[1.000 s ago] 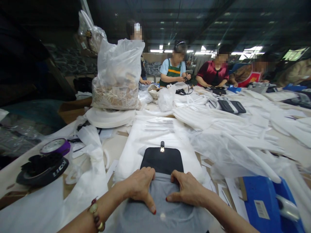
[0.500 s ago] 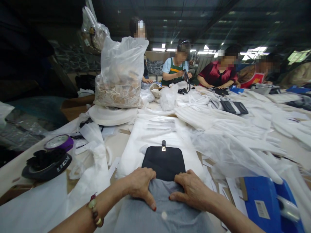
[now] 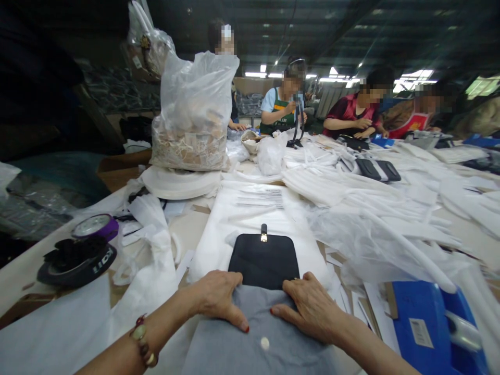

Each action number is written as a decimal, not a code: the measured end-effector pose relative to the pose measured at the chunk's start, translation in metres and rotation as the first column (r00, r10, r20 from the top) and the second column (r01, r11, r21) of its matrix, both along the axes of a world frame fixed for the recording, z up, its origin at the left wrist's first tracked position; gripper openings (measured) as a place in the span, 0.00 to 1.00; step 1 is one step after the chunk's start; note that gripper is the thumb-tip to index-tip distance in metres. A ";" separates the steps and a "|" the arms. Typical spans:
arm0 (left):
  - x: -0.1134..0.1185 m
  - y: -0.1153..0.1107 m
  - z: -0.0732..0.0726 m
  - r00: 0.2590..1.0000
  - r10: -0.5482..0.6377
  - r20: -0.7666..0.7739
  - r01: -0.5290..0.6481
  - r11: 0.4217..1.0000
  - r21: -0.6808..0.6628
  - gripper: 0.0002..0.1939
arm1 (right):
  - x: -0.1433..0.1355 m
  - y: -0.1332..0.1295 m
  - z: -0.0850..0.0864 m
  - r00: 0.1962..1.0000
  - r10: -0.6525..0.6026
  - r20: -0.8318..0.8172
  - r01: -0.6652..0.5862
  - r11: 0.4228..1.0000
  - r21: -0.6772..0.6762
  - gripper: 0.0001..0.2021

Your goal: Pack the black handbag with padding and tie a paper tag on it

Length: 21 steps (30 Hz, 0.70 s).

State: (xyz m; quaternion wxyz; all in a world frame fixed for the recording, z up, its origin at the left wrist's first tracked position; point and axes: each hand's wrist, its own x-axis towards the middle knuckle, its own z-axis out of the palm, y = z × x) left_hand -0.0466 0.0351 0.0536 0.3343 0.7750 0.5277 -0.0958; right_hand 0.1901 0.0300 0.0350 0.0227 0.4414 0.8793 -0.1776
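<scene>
A flat black bag (image 3: 263, 260) with rounded corners lies on a stack of white foam sheets (image 3: 258, 213). A short strap with a gold-coloured clasp (image 3: 264, 237) sticks up from its far edge. Its near part disappears into the mouth of a grey cloth dust bag (image 3: 258, 323), which bears a pale round spot. My left hand (image 3: 219, 297) grips the dust bag's left edge, thumb on top of the cloth. On the opposite edge, my right hand (image 3: 310, 307) holds it the same way. Some fingertips are hidden beneath the bags.
Left of me lie a roll of purple tape (image 3: 96, 226) and a dark ring marked "kari" (image 3: 78, 263). A full clear plastic sack (image 3: 195, 114) stands behind. Right are white foam strips (image 3: 332, 190) and a blue box (image 3: 424, 317). Several people work across the table.
My left hand has shifted slightly left and my right hand barely moves. The mouth of the dust bag looks a little wider. Across the table, a co-worker has raised a black strap.
</scene>
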 end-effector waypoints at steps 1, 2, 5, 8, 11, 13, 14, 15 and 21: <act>-0.001 -0.001 -0.002 1.000 0.017 0.012 -0.017 1.000 -0.011 0.35 | -0.001 -0.001 -0.002 1.000 -0.015 0.004 0.015 1.000 0.008 0.24; -0.002 -0.001 -0.003 0.999 0.034 0.021 -0.034 0.999 -0.018 0.36 | -0.002 -0.002 -0.005 1.000 -0.028 0.009 0.028 0.999 0.018 0.24; -0.001 -0.002 -0.002 0.998 0.056 0.026 -0.056 0.998 -0.022 0.38 | -0.004 -0.004 -0.010 0.998 -0.055 0.030 0.053 0.997 0.049 0.23; -0.001 -0.004 0.002 0.999 0.026 -0.019 -0.026 1.000 0.001 0.38 | 0.000 -0.004 -0.010 0.999 -0.033 0.017 0.032 0.998 0.059 0.22; -0.004 -0.007 0.003 1.000 -0.001 -0.019 0.002 1.000 0.018 0.38 | 0.010 -0.005 -0.007 0.999 -0.006 -0.035 0.007 0.999 0.039 0.24; -0.007 -0.009 0.002 1.000 0.003 0.011 -0.003 1.000 0.027 0.39 | 0.017 -0.006 -0.005 0.997 0.012 -0.074 -0.012 1.000 0.002 0.26; -0.009 -0.010 0.003 1.000 0.002 0.016 -0.003 0.999 0.045 0.40 | 0.020 -0.007 -0.005 0.996 0.022 -0.091 -0.023 1.000 -0.016 0.27; -0.009 -0.010 0.004 1.000 -0.006 0.008 0.005 0.997 0.072 0.42 | 0.021 -0.007 -0.005 0.994 0.032 -0.101 -0.036 0.999 -0.030 0.28; 0.010 -0.018 0.021 0.955 -0.288 -0.075 0.297 0.931 0.213 0.46 | 0.021 -0.008 -0.008 0.994 0.054 -0.096 -0.055 0.998 -0.012 0.29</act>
